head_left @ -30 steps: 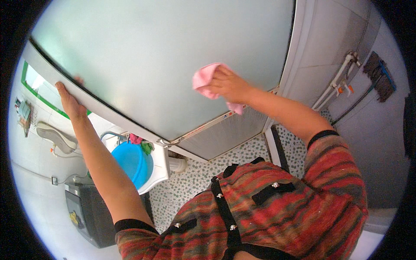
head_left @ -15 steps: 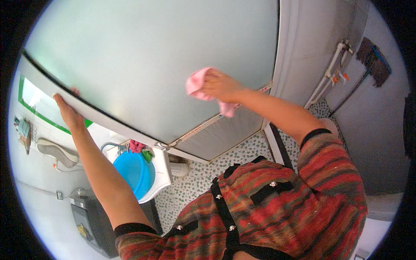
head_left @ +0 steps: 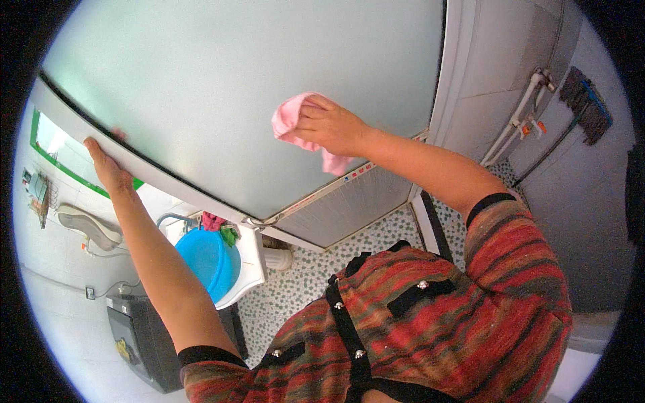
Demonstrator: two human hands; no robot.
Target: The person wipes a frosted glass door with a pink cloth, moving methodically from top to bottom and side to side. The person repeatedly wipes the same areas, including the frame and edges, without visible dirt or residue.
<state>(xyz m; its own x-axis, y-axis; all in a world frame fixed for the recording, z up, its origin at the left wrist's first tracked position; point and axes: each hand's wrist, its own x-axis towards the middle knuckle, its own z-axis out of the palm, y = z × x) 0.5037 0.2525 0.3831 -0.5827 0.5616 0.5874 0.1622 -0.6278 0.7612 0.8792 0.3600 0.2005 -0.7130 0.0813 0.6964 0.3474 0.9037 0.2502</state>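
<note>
A white-framed door with a large frosted glass pane (head_left: 222,74) stands open in front of me. My left hand (head_left: 109,168) grips the door's outer edge, thumb on the near side; the fingertips show only as a faint pinkish blur through the glass. In my right hand (head_left: 334,127) is a pink cloth (head_left: 287,119), bunched under the fingers and pressed to the middle of the pane. A loose end of it hangs below the palm, above the door's lower panel (head_left: 346,211).
A blue basin (head_left: 209,262) sits in the white sink (head_left: 252,258) at left, beside red and green cloths. Below it stands a dark appliance (head_left: 144,342). On the right are white pipes (head_left: 517,117) and a broom (head_left: 586,107). The floor (head_left: 289,292) is pebble-patterned.
My right hand has slid the pink cloth a little left and up across the glass. My left hand keeps its hold on the door edge.
</note>
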